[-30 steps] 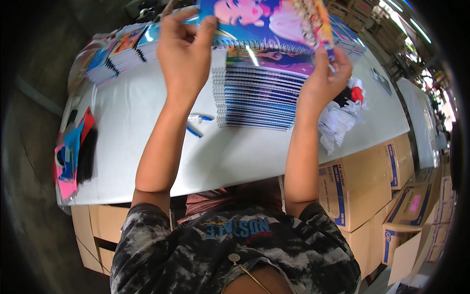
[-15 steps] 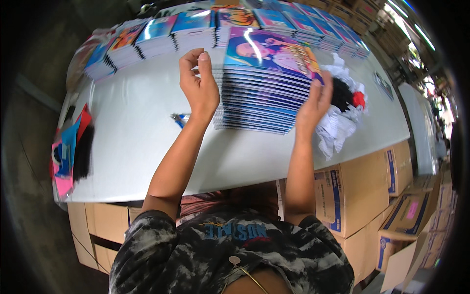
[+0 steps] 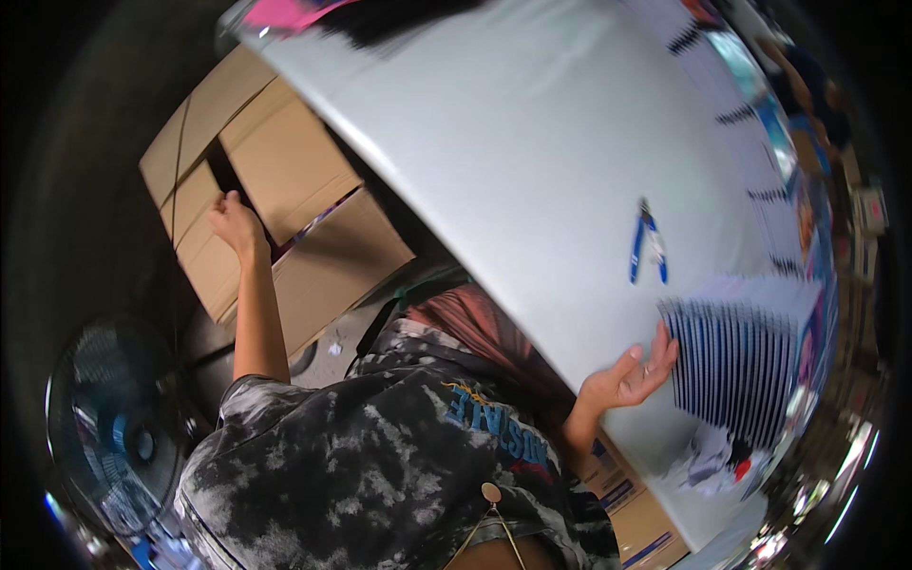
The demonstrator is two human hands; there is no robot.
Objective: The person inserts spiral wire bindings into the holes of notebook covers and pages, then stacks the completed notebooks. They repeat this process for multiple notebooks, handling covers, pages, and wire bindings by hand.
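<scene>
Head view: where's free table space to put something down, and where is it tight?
The white table is bare across its wide middle, between the pink and black items at its far end and the blue-handled pliers. It is crowded past the pliers: the stack of notebooks by the right hand, and a row of books along the far edge.

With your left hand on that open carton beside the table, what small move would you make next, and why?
Probably dip the left hand into the gap between the open cardboard carton's flaps, since its fingers rest at the flap edge and hold nothing. The right hand lies open against the stack of spiral notebooks on the white table, steadying it.
</scene>
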